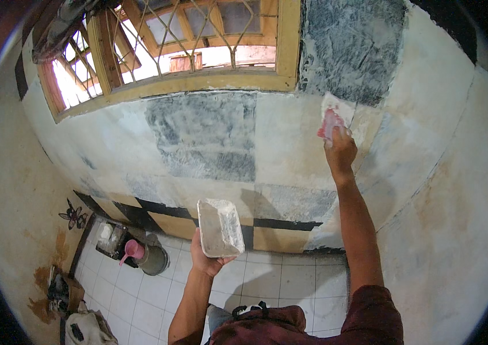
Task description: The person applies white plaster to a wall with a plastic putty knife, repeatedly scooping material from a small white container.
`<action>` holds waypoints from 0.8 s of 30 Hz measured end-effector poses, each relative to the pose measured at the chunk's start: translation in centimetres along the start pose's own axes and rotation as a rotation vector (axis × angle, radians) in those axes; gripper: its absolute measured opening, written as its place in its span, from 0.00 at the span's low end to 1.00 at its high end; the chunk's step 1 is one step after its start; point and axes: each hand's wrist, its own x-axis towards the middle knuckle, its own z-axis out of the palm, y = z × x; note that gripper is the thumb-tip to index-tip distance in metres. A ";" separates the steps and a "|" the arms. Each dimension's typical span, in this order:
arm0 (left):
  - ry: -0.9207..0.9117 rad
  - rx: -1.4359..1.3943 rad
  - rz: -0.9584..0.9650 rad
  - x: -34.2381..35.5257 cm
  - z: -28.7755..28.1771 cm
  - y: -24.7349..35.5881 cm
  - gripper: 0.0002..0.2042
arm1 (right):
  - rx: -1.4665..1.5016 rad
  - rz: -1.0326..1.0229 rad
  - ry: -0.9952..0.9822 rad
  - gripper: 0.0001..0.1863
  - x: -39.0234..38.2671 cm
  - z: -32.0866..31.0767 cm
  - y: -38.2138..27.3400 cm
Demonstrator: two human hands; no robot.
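Note:
My right hand grips a red-and-white scraper pressed against the wall's pale plastered patches, just below a dark blue-grey patch. White compound shows around the blade. My left hand holds a rectangular white plastic tray smeared with pale compound, low in front of the wall. The wall is a patchwork of whitish, grey and beige squares, with a black-and-tan checked band along its foot.
A yellow-framed window with grille spans the upper left. On the tiled floor at left stand a grey bucket, a pink dipper and a dark crate. A box and pale sack lie by the left wall.

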 end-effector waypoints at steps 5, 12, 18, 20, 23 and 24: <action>-0.070 -0.021 -0.013 0.4 -0.4 0.3 0.32 | 0.088 -0.099 -0.133 0.23 1.2 3.2 0.5; -0.054 -0.037 0.057 0.3 0.3 0.9 0.32 | 0.267 -0.013 -0.413 0.20 1.8 4.0 1.2; -0.085 -0.022 0.038 0.2 -1.0 1.0 0.35 | 0.563 0.139 -0.631 0.20 -2.9 1.5 -4.4; -0.143 0.007 0.016 0.5 -1.0 0.4 0.35 | 0.896 0.527 -0.421 0.20 -4.7 1.9 -1.5; -0.067 0.020 -0.007 0.3 -0.7 0.0 0.35 | 1.562 1.108 -0.179 0.18 -5.0 0.9 0.8; -0.066 0.024 -0.011 0.3 -0.6 -0.1 0.35 | 1.596 1.175 -0.076 0.17 -5.2 1.1 1.7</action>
